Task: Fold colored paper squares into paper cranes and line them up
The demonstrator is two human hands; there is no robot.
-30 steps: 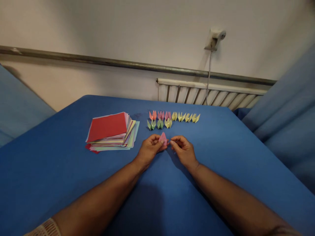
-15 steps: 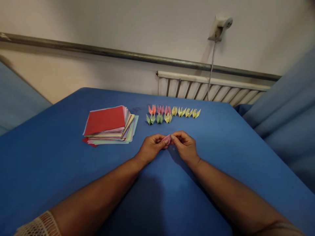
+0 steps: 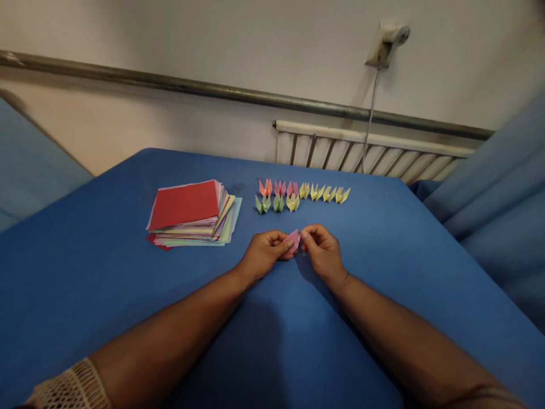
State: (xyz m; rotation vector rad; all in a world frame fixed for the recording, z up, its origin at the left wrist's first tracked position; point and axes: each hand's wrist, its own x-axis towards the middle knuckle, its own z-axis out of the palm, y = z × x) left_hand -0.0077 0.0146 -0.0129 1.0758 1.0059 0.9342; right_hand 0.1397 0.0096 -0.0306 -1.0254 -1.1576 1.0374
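Note:
A small pink folded paper (image 3: 293,241) is pinched between the thumb and fingers of my left hand (image 3: 264,253), just over the blue table cover. My right hand (image 3: 324,254) is closed, with its thumb and index fingertip at the paper's right edge. Part of the paper is hidden behind the left thumb. Beyond my hands stand several folded paper cranes in two rows: yellow ones (image 3: 317,192) at the back right, an orange one (image 3: 265,188) at the back left, and green ones (image 3: 278,204) in front.
Left of my hands lies a thick, uneven stack of coloured paper (image 3: 185,205), red on top. The blue-covered table (image 3: 366,341) reaches a wall with a metal rail (image 3: 238,95), a radiator (image 3: 332,149) and a socket with a cord (image 3: 380,51). Blue curtains (image 3: 502,216) hang at the right.
More of the pink paper shows between my hands, and my right fingertips have shifted slightly right along its edge. The whole view has moved a little.

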